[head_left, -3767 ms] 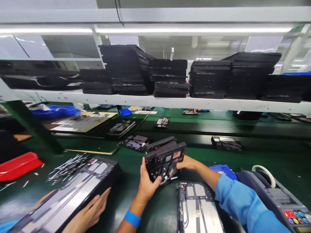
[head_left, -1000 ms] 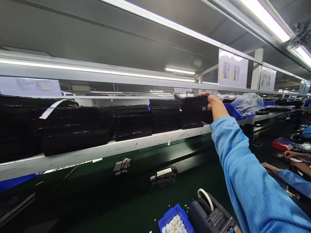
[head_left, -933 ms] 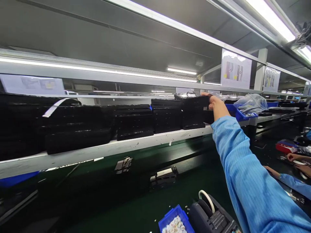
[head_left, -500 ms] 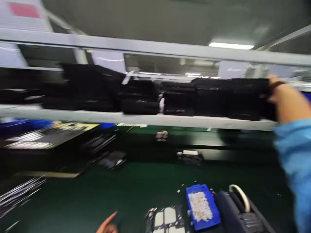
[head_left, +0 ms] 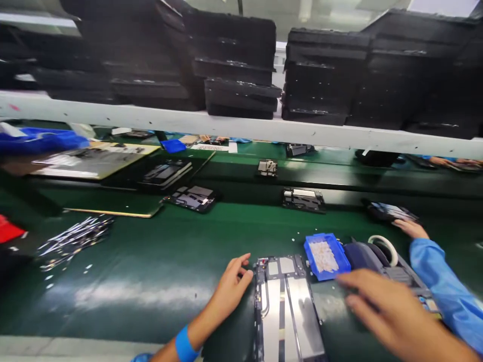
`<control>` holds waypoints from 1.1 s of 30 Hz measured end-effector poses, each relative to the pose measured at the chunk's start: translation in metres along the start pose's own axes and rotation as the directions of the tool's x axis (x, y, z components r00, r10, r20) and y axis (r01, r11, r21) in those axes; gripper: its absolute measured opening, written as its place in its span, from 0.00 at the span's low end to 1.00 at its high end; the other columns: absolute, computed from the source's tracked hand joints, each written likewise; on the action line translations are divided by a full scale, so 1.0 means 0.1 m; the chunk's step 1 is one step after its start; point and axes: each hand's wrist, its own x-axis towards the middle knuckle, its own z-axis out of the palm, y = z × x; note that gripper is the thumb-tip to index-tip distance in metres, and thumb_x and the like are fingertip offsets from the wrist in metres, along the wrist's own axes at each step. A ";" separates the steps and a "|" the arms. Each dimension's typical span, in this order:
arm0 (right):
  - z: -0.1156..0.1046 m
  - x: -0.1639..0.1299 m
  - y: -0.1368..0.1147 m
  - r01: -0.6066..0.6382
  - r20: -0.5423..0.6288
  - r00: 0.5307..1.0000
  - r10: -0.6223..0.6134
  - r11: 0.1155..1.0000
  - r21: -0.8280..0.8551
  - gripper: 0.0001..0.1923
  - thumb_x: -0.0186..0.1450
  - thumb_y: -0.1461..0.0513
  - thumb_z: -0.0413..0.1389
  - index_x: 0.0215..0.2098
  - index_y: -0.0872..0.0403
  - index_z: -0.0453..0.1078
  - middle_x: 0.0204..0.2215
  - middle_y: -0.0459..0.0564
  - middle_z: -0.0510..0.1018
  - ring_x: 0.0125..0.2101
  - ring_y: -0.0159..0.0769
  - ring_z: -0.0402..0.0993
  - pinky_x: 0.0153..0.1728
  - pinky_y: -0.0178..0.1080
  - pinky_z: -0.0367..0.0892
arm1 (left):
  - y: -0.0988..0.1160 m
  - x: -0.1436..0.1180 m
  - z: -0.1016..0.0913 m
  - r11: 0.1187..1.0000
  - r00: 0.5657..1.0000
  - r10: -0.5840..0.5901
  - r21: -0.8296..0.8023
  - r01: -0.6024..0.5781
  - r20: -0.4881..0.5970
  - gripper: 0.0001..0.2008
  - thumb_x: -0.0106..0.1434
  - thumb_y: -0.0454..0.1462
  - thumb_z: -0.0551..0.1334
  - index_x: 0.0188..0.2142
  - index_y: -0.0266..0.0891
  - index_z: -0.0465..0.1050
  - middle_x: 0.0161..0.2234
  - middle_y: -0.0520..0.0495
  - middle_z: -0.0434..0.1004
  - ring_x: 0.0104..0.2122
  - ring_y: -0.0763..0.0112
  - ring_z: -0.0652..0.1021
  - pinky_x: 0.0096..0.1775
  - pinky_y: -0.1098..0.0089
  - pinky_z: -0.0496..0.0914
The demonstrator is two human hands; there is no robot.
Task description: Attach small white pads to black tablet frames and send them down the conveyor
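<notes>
An opened tablet (head_left: pixel 281 306), with silver battery panels and a dark frame, lies on the green bench in front of me. My left hand (head_left: pixel 234 281), blue band at the wrist, is by its upper left edge with thumb and fingers apart, holding nothing. My right hand (head_left: pixel 388 304) hovers right of the tablet, smeared by motion, its fingers stretched out and nothing visible in them. Just beyond its fingertips stands a blue tray (head_left: pixel 342 264) of small whitish pieces. Beside that is a tape dispenser (head_left: pixel 362 261) with a pale tape roll (head_left: pixel 388 247).
At right, a co-worker's hand (head_left: pixel 411 229) touches another dark device (head_left: pixel 390 211). More opened devices (head_left: pixel 304 199) lie further back. A shelf (head_left: pixel 241 125) with stacked black boxes (head_left: pixel 241 98) crosses above. Thin strips (head_left: pixel 77 239) are piled at left.
The view has tilted down. My right hand has come down from the black boxes on the shelf to above the bench. More of my left hand and the tablet shows. A co-worker's hand has appeared.
</notes>
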 end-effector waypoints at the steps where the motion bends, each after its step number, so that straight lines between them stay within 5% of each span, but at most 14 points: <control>1: 0.29 -0.08 0.07 0.018 0.064 0.998 -0.015 0.998 -0.054 0.13 0.65 0.54 0.64 0.48 0.40 0.81 0.44 0.52 0.84 0.44 0.50 0.81 0.46 0.47 0.77 | 0.06 -0.01 0.03 0.998 0.999 0.048 0.034 -0.047 -0.009 0.22 0.68 0.43 0.56 0.59 0.40 0.73 0.48 0.40 0.75 0.39 0.63 0.78 0.42 0.61 0.76; 2: 0.57 -0.12 0.14 0.038 0.134 0.991 -0.024 0.994 -0.103 0.15 0.67 0.55 0.60 0.51 0.41 0.80 0.45 0.52 0.84 0.44 0.49 0.81 0.46 0.47 0.77 | 0.12 0.00 0.04 0.992 0.995 0.103 0.074 -0.102 -0.007 0.21 0.69 0.42 0.55 0.58 0.41 0.74 0.47 0.41 0.75 0.41 0.62 0.78 0.45 0.60 0.75; 4: 1.02 -0.08 0.27 -0.015 0.073 0.997 0.028 0.986 -0.163 0.18 0.68 0.56 0.56 0.54 0.46 0.79 0.51 0.55 0.82 0.50 0.50 0.79 0.53 0.50 0.74 | 0.23 0.05 0.04 0.967 0.978 0.204 0.147 -0.210 0.052 0.18 0.70 0.39 0.56 0.56 0.43 0.76 0.46 0.42 0.75 0.45 0.60 0.77 0.51 0.58 0.74; 8: 1.43 -0.01 0.46 -0.200 -0.021 0.980 0.199 0.968 -0.151 0.32 0.65 0.57 0.55 0.67 0.55 0.67 0.60 0.60 0.75 0.60 0.54 0.73 0.61 0.54 0.68 | 0.35 0.23 0.05 0.940 0.955 0.244 0.200 -0.275 0.170 0.19 0.70 0.36 0.55 0.57 0.42 0.76 0.45 0.43 0.74 0.46 0.61 0.78 0.53 0.59 0.73; 11: 1.50 -0.18 0.54 -0.273 0.042 0.961 0.275 0.961 -0.040 0.38 0.65 0.56 0.54 0.72 0.54 0.58 0.61 0.60 0.75 0.58 0.53 0.74 0.59 0.54 0.69 | 0.36 0.29 0.07 0.947 0.954 0.215 0.193 -0.255 0.209 0.17 0.69 0.33 0.54 0.51 0.41 0.79 0.43 0.43 0.73 0.46 0.63 0.77 0.53 0.60 0.73; 15: 1.51 -0.42 0.60 -0.286 0.033 0.958 0.285 0.957 0.051 0.35 0.64 0.56 0.56 0.70 0.50 0.62 0.56 0.57 0.79 0.49 0.52 0.81 0.51 0.52 0.75 | 0.41 0.32 0.07 0.912 0.921 0.258 0.241 -0.331 0.291 0.21 0.69 0.31 0.52 0.55 0.45 0.77 0.45 0.45 0.73 0.46 0.64 0.76 0.51 0.63 0.73; 18: 1.45 -0.40 0.62 -0.266 -0.062 0.962 0.267 0.964 0.026 0.31 0.64 0.55 0.57 0.66 0.49 0.67 0.55 0.57 0.79 0.47 0.51 0.80 0.46 0.51 0.77 | 0.57 0.39 0.03 0.788 0.858 0.320 0.390 -0.477 0.402 0.23 0.69 0.30 0.52 0.56 0.51 0.77 0.49 0.45 0.71 0.45 0.62 0.73 0.48 0.64 0.71; 21: 1.33 -0.28 0.55 -0.165 -0.158 0.975 0.159 0.986 -0.026 0.26 0.65 0.55 0.57 0.61 0.47 0.72 0.55 0.56 0.79 0.51 0.52 0.77 0.51 0.51 0.74 | 0.75 0.46 -0.04 0.644 0.806 0.320 0.510 -0.570 0.497 0.17 0.67 0.29 0.55 0.42 0.47 0.81 0.43 0.45 0.72 0.40 0.62 0.71 0.41 0.66 0.68; 24: 1.29 -0.08 0.40 -0.089 -0.143 0.986 0.086 0.996 -0.011 0.20 0.67 0.57 0.56 0.56 0.49 0.75 0.48 0.54 0.82 0.44 0.47 0.79 0.48 0.48 0.74 | 0.77 0.43 -0.11 0.556 0.781 0.327 0.560 -0.614 0.532 0.14 0.68 0.29 0.55 0.35 0.44 0.79 0.35 0.46 0.72 0.35 0.64 0.70 0.37 0.67 0.66; 28: 1.50 0.36 0.19 -0.038 0.020 0.999 0.035 0.986 0.161 0.18 0.68 0.62 0.53 0.53 0.50 0.77 0.42 0.51 0.84 0.39 0.42 0.80 0.44 0.43 0.74 | 0.49 0.19 -0.11 0.645 0.787 0.469 0.454 -0.615 0.400 0.14 0.71 0.31 0.53 0.40 0.43 0.78 0.38 0.45 0.78 0.39 0.64 0.76 0.42 0.66 0.71; 33: 1.87 0.86 0.07 -0.067 0.191 0.982 0.014 0.958 0.278 0.14 0.65 0.65 0.55 0.47 0.52 0.78 0.41 0.51 0.85 0.41 0.41 0.81 0.44 0.40 0.72 | 0.25 -0.06 0.04 0.849 0.875 0.480 0.215 -0.483 0.065 0.10 0.71 0.33 0.57 0.42 0.44 0.77 0.43 0.45 0.82 0.45 0.65 0.80 0.49 0.63 0.74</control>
